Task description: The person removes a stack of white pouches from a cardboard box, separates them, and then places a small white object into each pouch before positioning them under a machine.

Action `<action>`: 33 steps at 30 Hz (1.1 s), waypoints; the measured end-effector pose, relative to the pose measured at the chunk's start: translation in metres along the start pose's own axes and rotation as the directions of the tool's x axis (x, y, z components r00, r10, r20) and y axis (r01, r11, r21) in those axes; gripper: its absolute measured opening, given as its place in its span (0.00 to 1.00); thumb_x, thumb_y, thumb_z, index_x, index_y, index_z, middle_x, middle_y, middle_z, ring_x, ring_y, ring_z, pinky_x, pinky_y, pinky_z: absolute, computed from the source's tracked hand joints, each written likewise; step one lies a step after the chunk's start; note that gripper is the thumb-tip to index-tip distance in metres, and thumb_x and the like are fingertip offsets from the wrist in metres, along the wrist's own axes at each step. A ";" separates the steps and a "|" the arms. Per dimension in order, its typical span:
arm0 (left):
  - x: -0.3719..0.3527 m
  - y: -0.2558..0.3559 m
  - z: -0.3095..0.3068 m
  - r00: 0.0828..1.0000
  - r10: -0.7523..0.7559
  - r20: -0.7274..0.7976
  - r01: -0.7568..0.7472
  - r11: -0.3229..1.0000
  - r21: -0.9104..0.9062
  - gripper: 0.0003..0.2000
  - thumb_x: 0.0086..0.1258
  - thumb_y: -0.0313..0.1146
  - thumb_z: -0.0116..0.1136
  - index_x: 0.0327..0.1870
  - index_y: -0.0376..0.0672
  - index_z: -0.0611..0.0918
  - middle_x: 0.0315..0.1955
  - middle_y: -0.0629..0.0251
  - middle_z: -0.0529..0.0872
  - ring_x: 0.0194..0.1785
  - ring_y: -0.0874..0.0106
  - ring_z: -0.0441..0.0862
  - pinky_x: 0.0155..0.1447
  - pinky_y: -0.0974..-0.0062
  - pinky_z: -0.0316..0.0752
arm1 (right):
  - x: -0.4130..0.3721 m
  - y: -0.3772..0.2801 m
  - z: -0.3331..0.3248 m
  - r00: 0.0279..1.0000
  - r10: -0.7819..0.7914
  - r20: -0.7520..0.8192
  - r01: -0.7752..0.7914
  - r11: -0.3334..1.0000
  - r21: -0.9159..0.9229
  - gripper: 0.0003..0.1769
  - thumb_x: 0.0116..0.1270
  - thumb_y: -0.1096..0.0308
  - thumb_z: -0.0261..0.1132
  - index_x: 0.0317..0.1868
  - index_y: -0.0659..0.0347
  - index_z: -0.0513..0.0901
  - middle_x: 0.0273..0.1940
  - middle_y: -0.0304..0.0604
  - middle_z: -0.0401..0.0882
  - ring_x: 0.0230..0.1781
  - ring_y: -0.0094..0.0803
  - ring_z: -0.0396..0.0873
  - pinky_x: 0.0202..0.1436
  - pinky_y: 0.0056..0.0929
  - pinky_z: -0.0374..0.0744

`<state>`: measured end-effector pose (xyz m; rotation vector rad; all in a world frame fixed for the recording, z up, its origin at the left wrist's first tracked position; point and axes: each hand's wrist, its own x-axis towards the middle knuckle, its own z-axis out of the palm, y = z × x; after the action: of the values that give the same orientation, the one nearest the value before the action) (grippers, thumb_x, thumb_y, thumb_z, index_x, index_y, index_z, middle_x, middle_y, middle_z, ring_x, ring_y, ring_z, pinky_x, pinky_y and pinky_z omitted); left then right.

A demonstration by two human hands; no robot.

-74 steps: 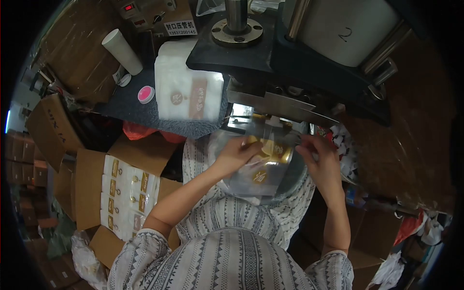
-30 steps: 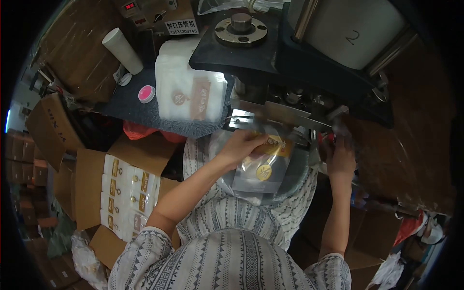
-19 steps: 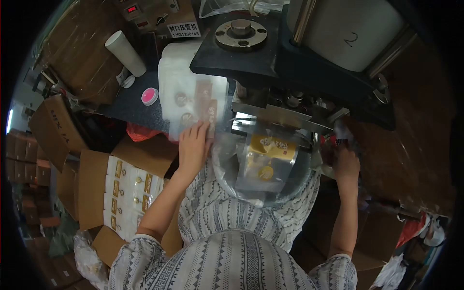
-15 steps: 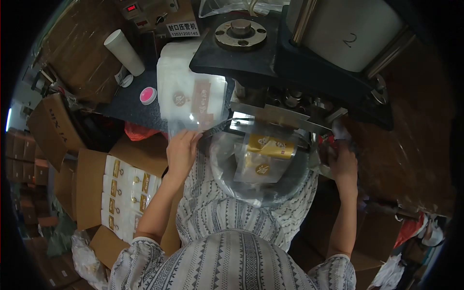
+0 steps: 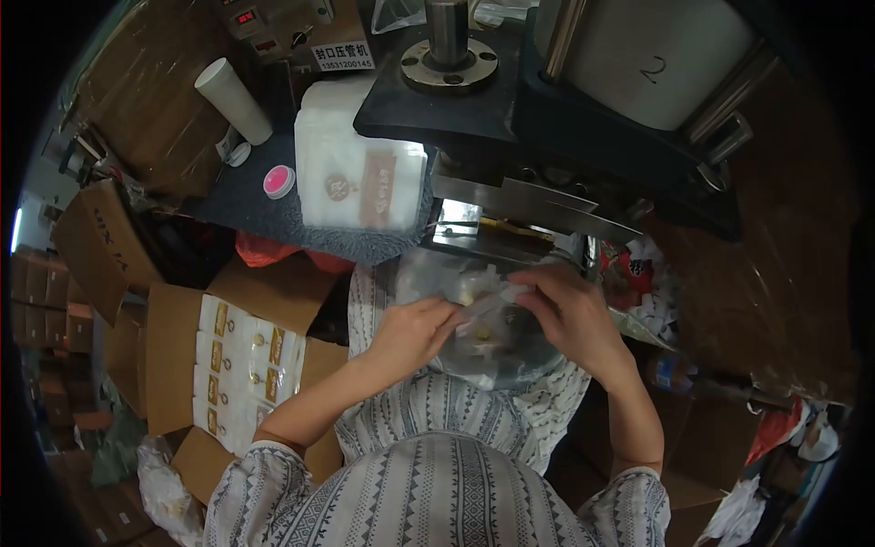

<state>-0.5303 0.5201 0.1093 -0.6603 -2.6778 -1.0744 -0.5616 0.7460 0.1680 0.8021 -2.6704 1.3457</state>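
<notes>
Over my lap, my left hand [image 5: 410, 335] is closed with thumb and fingers pinching one end of a thin translucent plastic pouch [image 5: 480, 310]. Opposite it, my right hand [image 5: 576, 314] pinches a small whitish plastic piece [image 5: 517, 293] at the pouch's other end; its exact shape is blurred. Below both hands sits a round tub lined with clear plastic [image 5: 474, 372], with pouches dimly visible inside. Just beyond stands the press machine [image 5: 447, 114], its metal plate [image 5: 538, 202] above a gold-printed strip [image 5: 515, 228].
A stack of printed white pouches [image 5: 360, 173] lies on a grey cloth [image 5: 319, 239] at the left. Nearby are a pink round tin [image 5: 279, 180] and a white cylinder [image 5: 234, 100]. Packed pouches fill an open carton [image 5: 169, 356]. Small white parts [image 5: 658, 310] lie at the right.
My left hand has left the stack's edge and come over the tub with a pouch. My right hand has come inward from the small white parts. The gold-printed pouch above the tub has gone from there.
</notes>
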 end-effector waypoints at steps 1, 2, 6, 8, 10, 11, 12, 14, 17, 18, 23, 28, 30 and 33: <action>0.002 -0.002 0.009 0.999 -0.006 0.050 0.010 0.996 -0.087 0.03 0.62 0.28 0.61 0.34 0.40 0.84 0.25 0.61 0.82 0.25 0.63 0.80 0.30 0.70 0.74 | -0.002 0.002 -0.002 0.993 0.114 -0.002 -0.114 0.993 0.023 0.11 0.60 0.75 0.66 0.44 0.63 0.81 0.41 0.48 0.82 0.39 0.41 0.82 0.40 0.33 0.78; 0.007 -0.006 0.017 0.999 -0.005 0.049 0.009 0.996 -0.087 0.03 0.62 0.28 0.61 0.34 0.40 0.84 0.25 0.61 0.82 0.25 0.63 0.80 0.30 0.70 0.74 | -0.002 0.004 -0.004 0.994 0.113 -0.003 -0.113 0.993 0.022 0.11 0.60 0.75 0.66 0.44 0.63 0.81 0.41 0.48 0.82 0.39 0.41 0.82 0.40 0.33 0.78; 0.045 -0.016 0.041 0.783 -0.446 0.434 0.622 0.585 -0.520 0.10 0.68 0.34 0.59 0.39 0.35 0.83 0.27 0.59 0.84 0.28 0.73 0.83 0.33 0.76 0.75 | -0.017 0.020 -0.019 0.943 0.281 -0.181 -0.313 0.931 -0.188 0.14 0.61 0.72 0.66 0.48 0.62 0.80 0.41 0.51 0.81 0.42 0.45 0.81 0.42 0.39 0.78; 0.056 -0.016 0.047 0.725 -0.501 0.473 0.671 0.356 -0.651 0.10 0.68 0.36 0.59 0.38 0.37 0.83 0.26 0.59 0.84 0.25 0.72 0.81 0.30 0.73 0.74 | -0.026 0.043 -0.029 0.930 0.290 -0.224 -0.356 0.860 -0.366 0.15 0.61 0.70 0.65 0.48 0.63 0.79 0.42 0.53 0.80 0.44 0.47 0.80 0.44 0.43 0.78; 0.059 -0.014 0.049 0.698 -0.500 0.512 0.682 0.249 -0.687 0.14 0.69 0.39 0.60 0.39 0.33 0.83 0.25 0.58 0.85 0.25 0.70 0.81 0.31 0.73 0.74 | -0.031 0.080 -0.034 0.897 0.084 -0.434 -0.393 0.600 -0.697 0.18 0.60 0.70 0.65 0.51 0.60 0.77 0.49 0.55 0.76 0.45 0.52 0.79 0.44 0.47 0.78; 0.056 -0.017 0.046 0.695 -0.501 0.516 0.687 0.248 -0.683 0.14 0.69 0.39 0.60 0.39 0.33 0.83 0.25 0.58 0.85 0.25 0.70 0.81 0.31 0.73 0.74 | -0.037 0.096 -0.030 0.897 0.090 -0.434 -0.396 0.600 -0.695 0.18 0.60 0.70 0.65 0.51 0.60 0.77 0.49 0.55 0.76 0.45 0.52 0.79 0.44 0.47 0.78; 0.054 -0.022 0.039 0.786 -0.497 0.368 0.615 0.562 -0.553 0.14 0.69 0.38 0.59 0.42 0.33 0.82 0.30 0.56 0.85 0.29 0.68 0.82 0.33 0.72 0.75 | -0.040 0.108 -0.025 0.860 0.233 -0.454 -0.501 0.553 -0.665 0.18 0.59 0.71 0.64 0.51 0.60 0.77 0.52 0.56 0.74 0.45 0.53 0.79 0.44 0.48 0.78; 0.059 -0.042 0.016 0.935 -0.344 -0.088 0.311 0.912 -0.266 0.15 0.68 0.37 0.59 0.49 0.35 0.80 0.43 0.53 0.83 0.36 0.64 0.83 0.38 0.70 0.76 | -0.033 0.112 -0.029 0.807 0.357 -0.471 -0.591 0.495 -0.637 0.19 0.58 0.72 0.63 0.51 0.60 0.76 0.54 0.56 0.72 0.45 0.55 0.78 0.44 0.48 0.78; 0.038 -0.086 -0.002 0.939 0.003 -0.345 0.137 0.915 0.380 0.17 0.67 0.34 0.59 0.55 0.39 0.77 0.53 0.51 0.77 0.42 0.59 0.81 0.43 0.66 0.75 | -0.031 0.093 -0.036 0.765 0.526 -0.370 -0.639 0.557 -0.530 0.18 0.62 0.75 0.56 0.53 0.59 0.76 0.55 0.55 0.73 0.50 0.53 0.77 0.49 0.49 0.77; 0.033 -0.090 -0.005 0.953 0.091 -0.290 0.109 0.787 0.608 0.18 0.66 0.33 0.59 0.56 0.41 0.76 0.54 0.51 0.75 0.43 0.58 0.81 0.43 0.65 0.75 | -0.031 0.093 -0.036 0.769 0.511 -0.383 -0.637 0.561 -0.529 0.17 0.60 0.76 0.57 0.51 0.60 0.78 0.53 0.55 0.75 0.49 0.53 0.78 0.49 0.48 0.77; 0.000 -0.076 -0.033 0.965 -0.104 -0.240 0.204 0.876 0.438 0.11 0.63 0.28 0.59 0.47 0.41 0.80 0.41 0.54 0.81 0.39 0.55 0.81 0.42 0.64 0.75 | -0.044 0.091 -0.043 0.911 0.241 -0.335 -0.390 0.769 -0.506 0.12 0.56 0.76 0.64 0.42 0.65 0.79 0.44 0.53 0.77 0.38 0.51 0.81 0.39 0.48 0.79; -0.004 -0.019 -0.034 0.941 -0.080 -0.327 0.188 0.931 0.314 0.05 0.60 0.26 0.61 0.36 0.41 0.82 0.28 0.61 0.81 0.30 0.59 0.81 0.32 0.67 0.74 | -0.003 -0.005 -0.006 0.971 0.162 -0.174 -0.168 0.986 -0.021 0.10 0.59 0.72 0.69 0.40 0.66 0.82 0.36 0.48 0.81 0.29 0.38 0.83 0.31 0.31 0.80; 0.000 -0.003 -0.036 0.949 -0.037 -0.313 0.135 0.946 0.295 0.05 0.59 0.27 0.62 0.36 0.41 0.83 0.28 0.61 0.82 0.30 0.60 0.81 0.32 0.68 0.74 | 0.006 -0.015 0.010 0.984 0.058 -0.171 -0.077 0.991 -0.107 0.11 0.60 0.69 0.68 0.40 0.66 0.81 0.35 0.48 0.80 0.29 0.41 0.82 0.30 0.32 0.80; 0.002 0.010 -0.034 0.971 0.030 -0.239 0.029 0.970 0.241 0.05 0.59 0.26 0.63 0.36 0.41 0.83 0.29 0.61 0.82 0.29 0.60 0.81 0.31 0.69 0.75 | 0.009 -0.020 0.016 0.994 -0.033 -0.105 0.016 0.987 -0.162 0.14 0.60 0.66 0.68 0.41 0.66 0.79 0.33 0.48 0.78 0.30 0.44 0.81 0.29 0.34 0.79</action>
<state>-0.5273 0.5038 0.1409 -0.4525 -2.5386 -0.7515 -0.5570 0.7198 0.1751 0.7215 -2.6346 1.1165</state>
